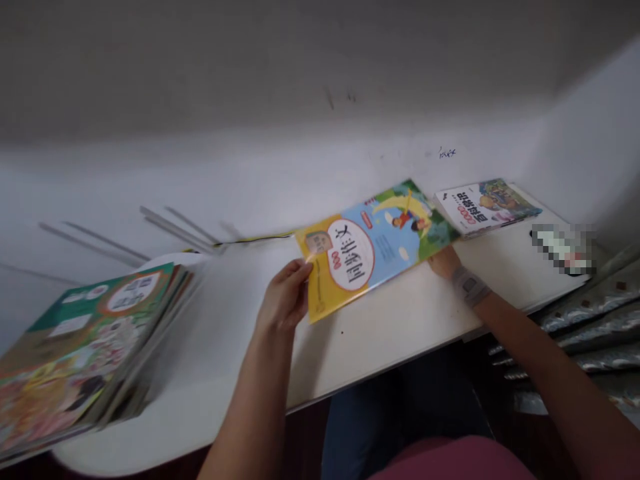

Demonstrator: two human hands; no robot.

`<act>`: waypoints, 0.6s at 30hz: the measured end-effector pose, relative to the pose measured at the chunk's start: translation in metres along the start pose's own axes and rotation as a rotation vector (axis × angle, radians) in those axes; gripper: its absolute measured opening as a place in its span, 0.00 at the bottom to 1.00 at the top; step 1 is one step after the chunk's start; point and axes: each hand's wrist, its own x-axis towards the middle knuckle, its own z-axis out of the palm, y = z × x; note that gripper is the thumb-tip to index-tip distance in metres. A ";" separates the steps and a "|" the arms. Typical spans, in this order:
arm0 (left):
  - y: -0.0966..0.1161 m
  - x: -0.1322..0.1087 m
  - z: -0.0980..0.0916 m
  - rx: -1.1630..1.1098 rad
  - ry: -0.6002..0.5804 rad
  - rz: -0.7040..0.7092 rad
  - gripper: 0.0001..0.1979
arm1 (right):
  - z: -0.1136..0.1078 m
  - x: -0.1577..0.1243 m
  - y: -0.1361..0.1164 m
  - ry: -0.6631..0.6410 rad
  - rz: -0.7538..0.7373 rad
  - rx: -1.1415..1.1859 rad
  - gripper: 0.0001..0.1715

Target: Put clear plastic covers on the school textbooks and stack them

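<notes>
A thin, colourful book (373,243) with a yellow, blue and green cover is held a little above the white table (400,320) by both hands. My left hand (286,297) pinches its near left edge, fingers closed on the cover. My right hand (444,261), with a grey watch on the wrist, is under the book's right edge; its fingers are mostly hidden by the cover.
A tall stack of books (85,347) lies at the table's near left. Another small pile of books (485,203) sits at the far right, beside the wall. A thin cable (260,238) runs along the back. Patterned fabric folds (590,320) lie right of the table.
</notes>
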 end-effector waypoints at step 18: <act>-0.060 0.140 0.325 -0.015 -0.293 -0.172 0.17 | 0.002 0.005 -0.012 0.022 0.072 -0.051 0.17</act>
